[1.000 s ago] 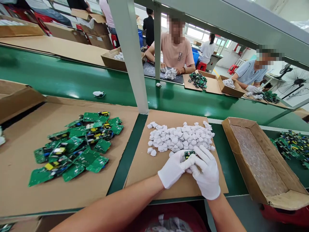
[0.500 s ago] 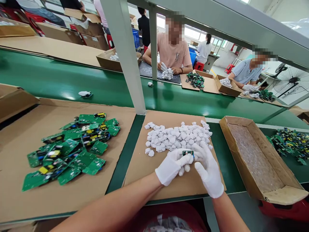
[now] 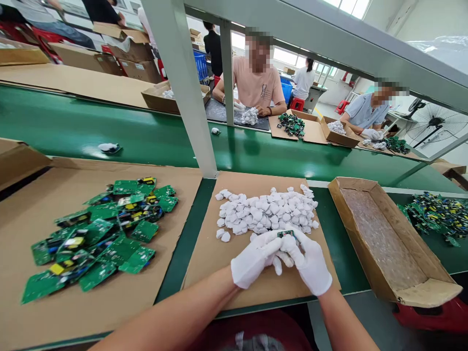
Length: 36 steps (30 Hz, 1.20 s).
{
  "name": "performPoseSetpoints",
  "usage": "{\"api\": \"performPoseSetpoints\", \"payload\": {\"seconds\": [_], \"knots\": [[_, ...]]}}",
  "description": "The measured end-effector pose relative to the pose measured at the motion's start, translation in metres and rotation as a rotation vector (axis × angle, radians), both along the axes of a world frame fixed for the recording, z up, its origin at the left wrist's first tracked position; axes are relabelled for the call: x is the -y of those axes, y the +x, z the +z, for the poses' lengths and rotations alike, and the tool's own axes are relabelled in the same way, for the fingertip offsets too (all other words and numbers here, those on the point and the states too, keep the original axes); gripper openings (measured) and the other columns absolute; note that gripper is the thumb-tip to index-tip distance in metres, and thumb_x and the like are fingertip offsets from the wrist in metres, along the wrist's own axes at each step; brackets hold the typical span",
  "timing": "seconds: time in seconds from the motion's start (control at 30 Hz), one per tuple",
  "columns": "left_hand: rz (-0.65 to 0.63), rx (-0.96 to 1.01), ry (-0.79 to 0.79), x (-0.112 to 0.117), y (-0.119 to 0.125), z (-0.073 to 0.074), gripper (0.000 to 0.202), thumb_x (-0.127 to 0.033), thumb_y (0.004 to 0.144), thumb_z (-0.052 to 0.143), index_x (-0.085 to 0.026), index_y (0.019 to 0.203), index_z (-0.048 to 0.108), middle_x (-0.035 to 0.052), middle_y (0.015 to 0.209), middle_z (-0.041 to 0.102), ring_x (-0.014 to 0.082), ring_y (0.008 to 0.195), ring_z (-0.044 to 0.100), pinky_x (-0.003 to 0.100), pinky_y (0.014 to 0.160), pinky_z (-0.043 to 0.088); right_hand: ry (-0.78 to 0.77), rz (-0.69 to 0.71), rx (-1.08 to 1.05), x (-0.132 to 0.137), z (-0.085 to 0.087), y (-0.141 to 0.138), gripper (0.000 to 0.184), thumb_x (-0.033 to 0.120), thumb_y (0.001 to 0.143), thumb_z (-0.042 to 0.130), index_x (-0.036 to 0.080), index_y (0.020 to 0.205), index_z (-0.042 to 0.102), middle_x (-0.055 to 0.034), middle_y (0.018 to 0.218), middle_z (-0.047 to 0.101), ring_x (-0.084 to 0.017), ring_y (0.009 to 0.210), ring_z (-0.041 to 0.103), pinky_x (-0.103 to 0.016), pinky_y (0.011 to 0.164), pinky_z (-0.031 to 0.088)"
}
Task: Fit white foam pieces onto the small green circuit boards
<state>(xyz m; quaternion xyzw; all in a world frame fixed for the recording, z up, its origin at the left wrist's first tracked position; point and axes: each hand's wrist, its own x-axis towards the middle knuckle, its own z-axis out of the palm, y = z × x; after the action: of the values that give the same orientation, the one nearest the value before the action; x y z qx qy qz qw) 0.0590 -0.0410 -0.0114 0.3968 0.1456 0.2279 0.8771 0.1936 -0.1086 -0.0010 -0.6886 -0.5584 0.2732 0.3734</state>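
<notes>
Between my two white-gloved hands is a small green circuit board [image 3: 286, 234], mostly covered by the fingers. My left hand [image 3: 256, 256] is closed on its left side. My right hand [image 3: 305, 256] is closed around the right side, its thumb and fingers pressed in close to the board. Just beyond the hands, a heap of small white padded pieces [image 3: 265, 210] lies on a brown cardboard sheet [image 3: 208, 263]. On another cardboard sheet to the left lies a pile of green circuit boards [image 3: 106, 231] with yellow and blue parts.
A long cardboard tray [image 3: 387, 239] stands at the right, with more circuit boards [image 3: 438, 214] beyond it. A grey metal post [image 3: 186, 87] rises ahead. Behind it runs a green conveyor belt [image 3: 153, 141] carrying white-topped boards [image 3: 109, 147]. Co-workers sit across the belt.
My right hand has closed in on the board, its thumb now against it. On the belt, the white-topped boards have shifted left. The view has tilted slightly.
</notes>
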Motion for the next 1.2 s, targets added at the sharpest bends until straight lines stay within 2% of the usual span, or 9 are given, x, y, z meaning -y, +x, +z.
{"api": "performPoseSetpoints", "payload": {"seconds": [0.13,0.23,0.4,0.5,0.6,0.73,0.8,1.03,1.2], "knots": [[-0.062,-0.010,-0.148,0.000,0.000,-0.001,0.026,-0.034,0.075,0.066,-0.012,0.087,0.061,0.0067,0.080,0.061,0.0129,0.068,0.062,0.017,0.053,0.049,-0.019,0.064,-0.246,0.000,0.005,0.006,0.044,0.047,0.088,0.046,0.022,0.123,0.056,-0.0023,0.106,0.068,-0.021,0.097,0.062,-0.028,0.082,0.050],[-0.059,0.013,-0.241,0.001,-0.001,-0.003,0.030,-0.034,0.072,0.069,-0.015,0.093,0.061,0.0045,0.083,0.061,0.0129,0.068,0.064,0.017,0.054,0.049,0.013,0.072,-0.244,-0.001,0.009,0.005,0.044,0.047,0.090,0.042,0.024,0.125,0.055,-0.0024,0.117,0.063,-0.021,0.111,0.056,-0.031,0.093,0.046],[-0.084,0.046,-0.300,0.006,-0.003,-0.007,0.039,-0.034,0.071,0.071,-0.018,0.104,0.057,0.0060,0.086,0.064,0.0165,0.073,0.067,0.020,0.058,0.051,0.019,0.071,0.022,0.003,0.014,0.002,0.045,0.046,0.089,0.044,0.025,0.128,0.052,-0.0046,0.108,0.067,-0.023,0.105,0.060,-0.035,0.091,0.047],[-0.104,0.054,-0.310,0.008,-0.003,-0.009,0.037,-0.035,0.070,0.071,-0.016,0.099,0.057,0.0082,0.082,0.066,0.0178,0.073,0.067,0.021,0.058,0.051,0.013,0.088,0.245,0.005,0.016,0.001,0.045,0.046,0.089,0.041,0.023,0.125,0.055,-0.0084,0.097,0.070,-0.027,0.101,0.061,-0.040,0.090,0.046],[-0.097,0.028,-0.330,0.007,-0.002,-0.011,0.035,-0.035,0.070,0.072,-0.015,0.095,0.057,0.0078,0.081,0.066,0.0174,0.071,0.067,0.021,0.057,0.051,-0.004,0.099,0.320,0.005,0.015,0.004,0.047,0.047,0.090,0.037,0.021,0.125,0.056,-0.0114,0.095,0.070,-0.030,0.104,0.059,-0.044,0.090,0.045],[-0.087,-0.003,-0.348,0.004,-0.001,-0.011,0.031,-0.033,0.070,0.071,-0.016,0.093,0.060,0.0043,0.081,0.063,0.0151,0.069,0.066,0.019,0.055,0.049,-0.017,0.171,0.030,0.002,0.009,0.012,0.048,0.048,0.092,0.034,0.023,0.129,0.050,-0.0068,0.113,0.065,-0.024,0.107,0.058,-0.039,0.094,0.044],[-0.102,-0.006,-0.334,0.003,-0.001,-0.010,0.030,-0.033,0.070,0.071,-0.016,0.093,0.062,0.0039,0.081,0.062,0.0143,0.069,0.065,0.019,0.055,0.049,0.002,0.190,-0.109,0.001,0.006,0.013,0.048,0.049,0.092,0.035,0.023,0.129,0.050,-0.0051,0.113,0.065,-0.022,0.104,0.059,-0.037,0.095,0.044],[-0.054,-0.073,-0.226,0.001,-0.004,-0.012,0.037,-0.034,0.066,0.075,-0.016,0.097,0.064,0.0046,0.081,0.064,0.0140,0.067,0.065,0.024,0.061,0.051,0.040,0.026,-0.066,0.001,0.002,-0.004,0.045,0.044,0.086,0.050,0.024,0.125,0.054,-0.0065,0.112,0.065,-0.024,0.108,0.056,-0.037,0.095,0.044],[-0.105,-0.115,-0.192,-0.003,-0.006,-0.005,0.049,-0.035,0.068,0.072,-0.021,0.114,0.060,0.0066,0.091,0.064,0.0162,0.074,0.066,0.023,0.061,0.051,0.068,0.052,-0.427,0.003,-0.003,0.002,0.054,0.053,0.087,0.044,0.025,0.134,0.044,-0.0050,0.129,0.055,-0.024,0.120,0.048,-0.039,0.100,0.040]]}}
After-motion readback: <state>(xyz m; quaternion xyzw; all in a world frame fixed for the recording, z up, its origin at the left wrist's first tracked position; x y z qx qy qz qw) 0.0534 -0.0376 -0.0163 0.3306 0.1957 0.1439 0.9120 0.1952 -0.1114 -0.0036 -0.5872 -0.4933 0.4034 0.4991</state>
